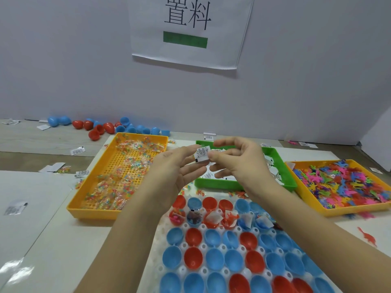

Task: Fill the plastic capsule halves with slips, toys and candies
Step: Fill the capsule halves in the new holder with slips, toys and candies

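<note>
Head view: R hand (234,159) pinches a slip (202,154) by its right edge. L hand (175,166) has fingers mostly straight, tips at the slip's left edge — gripping or just touching, I can't tell. Slip's long axis is approx upright. Empty capsule halves (212,237) lie nearer, below both hands — R hand looks slightly closer, I reckon.

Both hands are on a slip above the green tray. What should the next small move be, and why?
Probably carry the slip down into an empty capsule half: the left hand and right hand both pinch it, and the filled row just beyond already holds slips and toys.
</note>
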Tool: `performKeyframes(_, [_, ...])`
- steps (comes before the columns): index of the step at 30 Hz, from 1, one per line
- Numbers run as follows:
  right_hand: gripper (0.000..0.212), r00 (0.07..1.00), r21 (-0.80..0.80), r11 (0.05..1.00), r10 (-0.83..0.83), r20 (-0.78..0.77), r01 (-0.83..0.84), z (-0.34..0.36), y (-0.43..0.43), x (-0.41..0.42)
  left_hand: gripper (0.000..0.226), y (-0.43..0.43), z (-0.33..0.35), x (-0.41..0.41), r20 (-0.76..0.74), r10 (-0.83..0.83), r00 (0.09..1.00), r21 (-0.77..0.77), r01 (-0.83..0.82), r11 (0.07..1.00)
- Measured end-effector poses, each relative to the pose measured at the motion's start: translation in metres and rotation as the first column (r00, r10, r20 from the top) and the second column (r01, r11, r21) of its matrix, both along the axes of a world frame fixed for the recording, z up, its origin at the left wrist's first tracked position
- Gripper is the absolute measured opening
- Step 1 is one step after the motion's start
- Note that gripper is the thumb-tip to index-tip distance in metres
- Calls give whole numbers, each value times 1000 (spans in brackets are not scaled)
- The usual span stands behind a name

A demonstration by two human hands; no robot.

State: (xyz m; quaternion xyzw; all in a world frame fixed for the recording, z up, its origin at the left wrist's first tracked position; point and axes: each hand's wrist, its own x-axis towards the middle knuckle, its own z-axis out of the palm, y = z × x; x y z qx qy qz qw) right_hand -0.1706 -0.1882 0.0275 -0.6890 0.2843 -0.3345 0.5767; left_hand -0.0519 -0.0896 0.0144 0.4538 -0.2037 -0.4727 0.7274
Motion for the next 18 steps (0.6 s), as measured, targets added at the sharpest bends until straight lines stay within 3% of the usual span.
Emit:
performKeyframes(3, [18,1000,-9,1000,-17,2,17,0,3,0,15,0,-2,-1,9,27,1000,4,-27,1000])
performKeyframes(11, [18,999,-5,1000,-29,26,29,-1,10,-1,12,2,-3,4,71,62,996,-18,-60,998])
performKeyframes(15, [36,999,-18,999,32,20,-32,2,11,-8,14,-1,-9,8,113,79,990,-33,-75,997])
performKeyframes(18, [41,997,0,999,-33,64,33,7,-7,-29,22,-6,-20,16,103,87,991,-61,-81,995])
